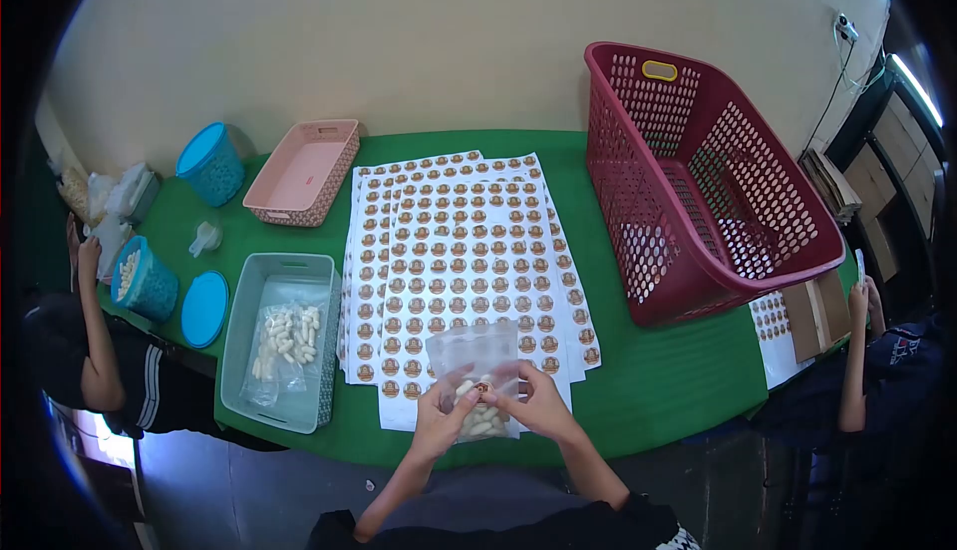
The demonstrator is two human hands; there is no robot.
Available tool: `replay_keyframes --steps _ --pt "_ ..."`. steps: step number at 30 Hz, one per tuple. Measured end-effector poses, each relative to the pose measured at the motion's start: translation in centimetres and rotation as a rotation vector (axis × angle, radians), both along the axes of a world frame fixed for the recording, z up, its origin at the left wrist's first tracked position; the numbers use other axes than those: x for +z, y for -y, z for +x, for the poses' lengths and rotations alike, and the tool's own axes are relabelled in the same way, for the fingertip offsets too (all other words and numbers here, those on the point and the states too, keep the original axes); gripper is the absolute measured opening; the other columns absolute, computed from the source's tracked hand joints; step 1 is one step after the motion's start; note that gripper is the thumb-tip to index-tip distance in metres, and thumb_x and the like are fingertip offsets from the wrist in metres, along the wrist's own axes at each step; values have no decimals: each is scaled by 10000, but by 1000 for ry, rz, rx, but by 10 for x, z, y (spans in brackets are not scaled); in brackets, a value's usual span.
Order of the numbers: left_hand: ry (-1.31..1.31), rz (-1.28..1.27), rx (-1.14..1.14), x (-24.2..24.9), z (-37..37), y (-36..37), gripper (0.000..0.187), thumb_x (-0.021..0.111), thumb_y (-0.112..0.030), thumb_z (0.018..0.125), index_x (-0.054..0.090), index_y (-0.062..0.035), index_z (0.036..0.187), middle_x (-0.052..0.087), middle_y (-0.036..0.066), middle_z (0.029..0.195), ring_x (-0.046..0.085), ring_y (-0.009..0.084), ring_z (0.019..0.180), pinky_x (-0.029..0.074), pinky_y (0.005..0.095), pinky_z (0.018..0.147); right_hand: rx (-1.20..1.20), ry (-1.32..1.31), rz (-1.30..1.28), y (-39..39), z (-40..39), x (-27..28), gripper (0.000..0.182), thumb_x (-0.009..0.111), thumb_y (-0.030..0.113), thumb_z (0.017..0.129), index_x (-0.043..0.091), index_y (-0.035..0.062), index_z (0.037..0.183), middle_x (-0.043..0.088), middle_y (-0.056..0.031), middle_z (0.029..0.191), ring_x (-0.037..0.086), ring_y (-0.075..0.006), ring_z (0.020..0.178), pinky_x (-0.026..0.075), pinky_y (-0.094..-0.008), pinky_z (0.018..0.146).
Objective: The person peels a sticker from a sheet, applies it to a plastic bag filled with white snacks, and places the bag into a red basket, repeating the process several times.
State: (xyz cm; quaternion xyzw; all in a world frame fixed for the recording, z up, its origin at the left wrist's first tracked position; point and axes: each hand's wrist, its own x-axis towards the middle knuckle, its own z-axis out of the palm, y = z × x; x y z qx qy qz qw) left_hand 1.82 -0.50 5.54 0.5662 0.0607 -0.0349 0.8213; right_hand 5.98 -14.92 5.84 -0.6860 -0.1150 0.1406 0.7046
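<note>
Close to my body, over the front edge of the sticker sheets, I hold a clear plastic bag [475, 347] with white capsule-shaped pieces in its lower part. My left hand [444, 418] grips its left side. My right hand [539, 408] grips the right side, fingers behind the plastic. Both thumbs meet at a small brown round sticker [483, 387] on the bag's front. Beneath and beyond the hands lie overlapping white sheets [469, 218] printed with rows of round brown stickers.
Left of the sheets stands a pale green basket [329, 351] holding filled bags; a pink basket [261, 201] is behind it. Blue tubs [211, 173] and a blue lid [203, 309] lie farther left. A large maroon basket [653, 201] stands right. People work at both ends.
</note>
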Motion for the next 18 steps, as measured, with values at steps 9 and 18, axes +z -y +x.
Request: replay_keyframes --steps 9,18 --pt "126 130 212 -11 7 -34 456 515 -12 772 328 -21 1188 386 108 1162 478 164 960 425 244 742 -733 1140 -90 108 25 47 396 483 12 789 334 -26 1154 434 -129 1088 464 -199 961 412 -305 818" --pt "116 290 788 -12 -3 -131 334 516 -66 780 410 -5 1091 480 54 975 473 102 821 384 220 717 -1375 944 -358 205 78 137 310 518 111 810 422 -31 1068 550 -154 963 536 -179 878 418 -270 762"
